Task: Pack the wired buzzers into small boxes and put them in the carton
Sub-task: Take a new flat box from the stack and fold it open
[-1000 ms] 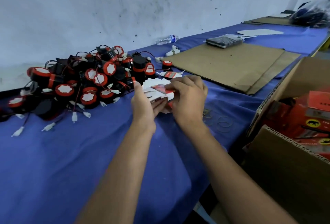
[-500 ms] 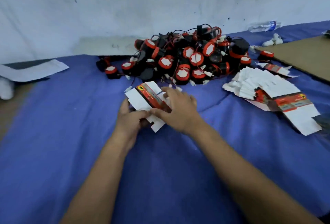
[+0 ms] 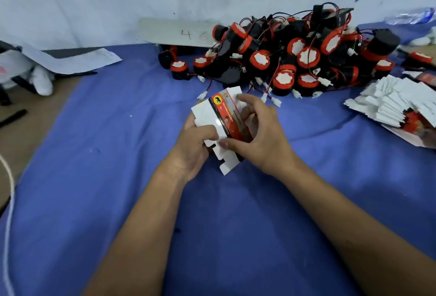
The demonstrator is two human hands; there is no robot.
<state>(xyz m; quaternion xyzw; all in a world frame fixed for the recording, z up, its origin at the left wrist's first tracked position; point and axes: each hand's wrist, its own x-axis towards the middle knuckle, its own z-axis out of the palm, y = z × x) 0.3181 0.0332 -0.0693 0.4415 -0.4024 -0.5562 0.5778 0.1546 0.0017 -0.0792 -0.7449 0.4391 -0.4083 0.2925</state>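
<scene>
Over the blue table (image 3: 94, 201), in the head view, both hands hold one flat small box (image 3: 221, 125) — its long axis runs from far-left to near-right. Left hand (image 3: 191, 149) pinches the white flap from the left; right hand (image 3: 262, 137) curls over the red printed side, fingers (image 3: 245, 101) hooked on its far edge. Wired buzzers (image 3: 295, 59) lie heaped just beyond, nearer the right hand — the carton is out of sight.

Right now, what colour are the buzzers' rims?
Red rims on the buzzers, around white centres; head view.
</scene>
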